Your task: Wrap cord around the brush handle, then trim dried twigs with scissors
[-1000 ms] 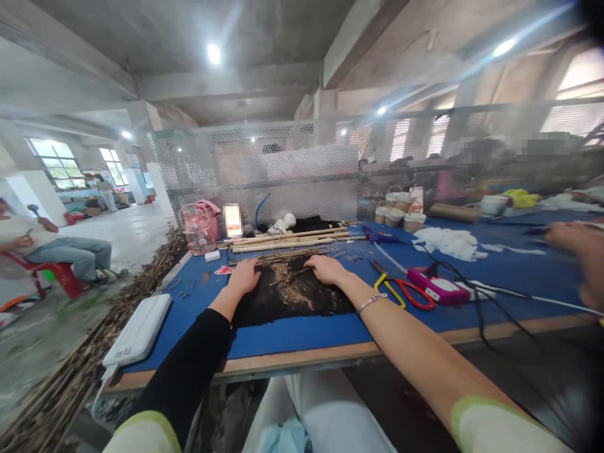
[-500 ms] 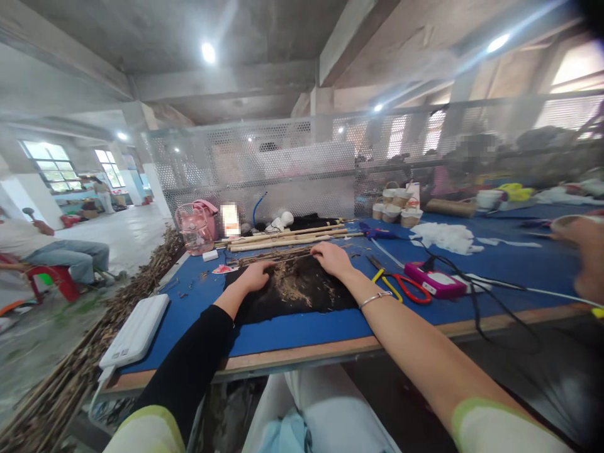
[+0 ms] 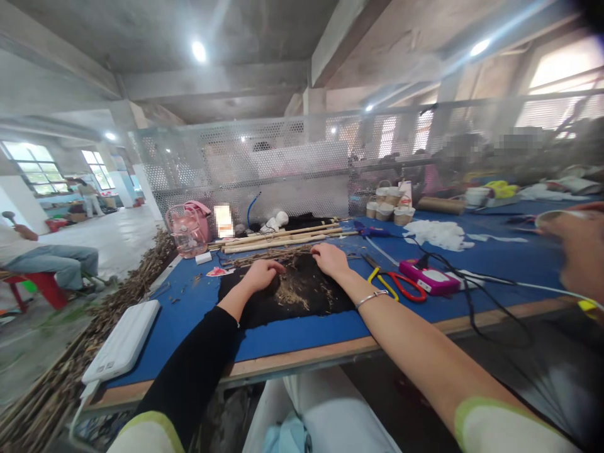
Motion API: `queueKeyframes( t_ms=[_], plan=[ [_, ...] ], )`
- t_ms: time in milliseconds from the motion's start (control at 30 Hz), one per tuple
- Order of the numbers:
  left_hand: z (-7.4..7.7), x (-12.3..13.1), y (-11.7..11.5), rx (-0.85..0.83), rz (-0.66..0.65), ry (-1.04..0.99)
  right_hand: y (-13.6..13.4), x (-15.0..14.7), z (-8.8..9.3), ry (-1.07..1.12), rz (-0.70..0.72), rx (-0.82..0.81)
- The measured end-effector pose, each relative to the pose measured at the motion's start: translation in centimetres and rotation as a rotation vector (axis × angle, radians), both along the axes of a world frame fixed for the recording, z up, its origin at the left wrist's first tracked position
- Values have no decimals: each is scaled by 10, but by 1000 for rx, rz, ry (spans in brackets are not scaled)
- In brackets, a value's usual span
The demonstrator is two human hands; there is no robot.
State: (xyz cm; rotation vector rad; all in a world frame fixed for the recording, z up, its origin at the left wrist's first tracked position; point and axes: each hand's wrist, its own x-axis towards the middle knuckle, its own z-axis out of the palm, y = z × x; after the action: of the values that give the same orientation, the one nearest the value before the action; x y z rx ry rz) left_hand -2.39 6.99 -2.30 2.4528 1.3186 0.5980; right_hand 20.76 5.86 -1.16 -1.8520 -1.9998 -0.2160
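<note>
A black cloth (image 3: 245, 308) lies on the blue table, with brown dried plant crumbs (image 3: 291, 294) scattered over its middle. My left hand (image 3: 263, 275) is low over the cloth's left part, its fingers bent together toward the crumbs; what they hold, if anything, is hidden. Across from it, my right hand (image 3: 331, 259) pinches at the cloth's far edge, where thin dry twigs (image 3: 283, 253) run between the hands. Its fingertips appear closed on the end of a dry twig, partly hidden by the hand.
Pale sticks (image 3: 283, 239) lie behind the cloth. On the right are pliers (image 3: 375, 270), red-handled scissors (image 3: 408, 286), a purple power box (image 3: 428, 278) with cables and white fluff (image 3: 438, 234). A white power bank (image 3: 121, 340) rests at left. Another person's hand (image 3: 582, 245) is at far right.
My left hand has shifted right, closer to the right hand. My right hand stays at the cloth's far edge. The view has turned slightly right.
</note>
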Motion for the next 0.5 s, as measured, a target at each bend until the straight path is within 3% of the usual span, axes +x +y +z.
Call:
queueKeyframes(
  t_ms=[133,300,367,500],
  plan=[
    [-1,-7,1,78,113,-24,0,-3,-2,-15,5,-11],
    [-2,5,-7,48,-65,96,1,-6,-4,-32,0,-13],
    [-1,8,-11,44,-58,2,0,-6,-4,-36,8,-1],
    [2,13,-13,56,171,-460,-5,-12,-1,-35,106,120]
  ],
)
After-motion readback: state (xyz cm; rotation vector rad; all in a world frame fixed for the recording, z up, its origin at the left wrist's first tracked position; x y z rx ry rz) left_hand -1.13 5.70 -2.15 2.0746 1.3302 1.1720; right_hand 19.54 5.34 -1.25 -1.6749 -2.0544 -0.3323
